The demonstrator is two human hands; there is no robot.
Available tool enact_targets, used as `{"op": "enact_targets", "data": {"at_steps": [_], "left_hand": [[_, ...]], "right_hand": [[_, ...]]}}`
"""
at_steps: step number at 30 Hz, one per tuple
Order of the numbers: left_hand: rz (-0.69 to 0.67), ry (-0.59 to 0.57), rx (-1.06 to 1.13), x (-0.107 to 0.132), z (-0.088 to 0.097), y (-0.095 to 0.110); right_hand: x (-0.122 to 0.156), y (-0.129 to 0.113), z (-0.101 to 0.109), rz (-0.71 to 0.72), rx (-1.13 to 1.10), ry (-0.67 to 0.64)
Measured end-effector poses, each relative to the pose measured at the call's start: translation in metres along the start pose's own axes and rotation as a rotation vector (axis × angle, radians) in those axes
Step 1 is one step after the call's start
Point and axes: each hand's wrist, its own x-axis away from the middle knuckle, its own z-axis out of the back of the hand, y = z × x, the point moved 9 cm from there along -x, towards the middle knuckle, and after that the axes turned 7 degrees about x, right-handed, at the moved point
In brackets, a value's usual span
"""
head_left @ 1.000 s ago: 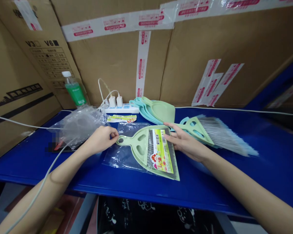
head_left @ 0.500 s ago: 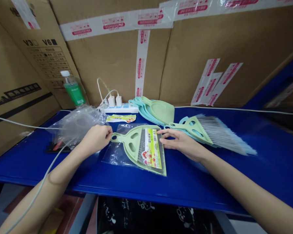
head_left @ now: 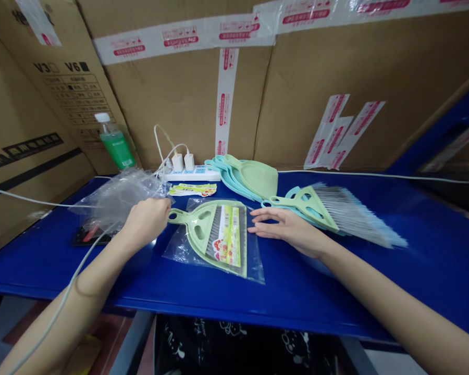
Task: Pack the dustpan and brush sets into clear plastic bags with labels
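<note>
"Sitting on the blue table [head_left: 297, 299], is that green pan [head_left: 224, 267] being held by anything?"

"Yes, by the left hand [head_left: 146, 224]. It is pinching the end of the handle, I think, though its fingertips are hiding from view. The right hand [head_left: 277, 225] is holding nothing that I can see; its fingers are pointing loosely towards the pan's lip, just beside it."

"And the bag [head_left: 255, 264]?"

"It is lying flat and showing past the lip. I can't tell whether the pan is resting inside it or on top."

"What are you worrying about?"

"The film, mainly. If the lip is catching a fold during a pull, the bag could be bunching or tearing. The brush [head_left: 214, 229] is lying on the pan, with a label [head_left: 231, 234] covering some bristles; a sharp tilt might be sending it sliding, if nothing is binding it."

"Anything getting in the way?"

"On the left, a heap of clear plastic [head_left: 111, 195] is crowding that hand, and film could be clinging to the fingers. A cable [head_left: 68, 297] is crossing in front of the left forearm; a wide swing might be hooking it."

"And the right?"

"Spare brushes [head_left: 328, 211] are lying just behind that hand, so a backward bump could be scattering them. Farther back, spare pans [head_left: 260, 178] are lying beside a power strip [head_left: 203, 174]."
</note>
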Motion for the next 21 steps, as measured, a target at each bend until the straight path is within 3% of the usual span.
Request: {"op": "enact_targets", "data": {"at_steps": [14,18,21], "left_hand": [[0.033,0.083,-0.046,0.002,0.006,-0.010],[0.029,0.083,-0.072,0.003,0.007,-0.007],[-0.019,0.120,-0.066,0.005,0.010,0.002]], "right_hand": [[-0.001,-0.001,0.001,0.050,0.049,-0.029],[-0.001,-0.003,0.001,0.063,0.084,-0.034],[-0.001,-0.011,-0.001,0.158,0.213,-0.019]]}}
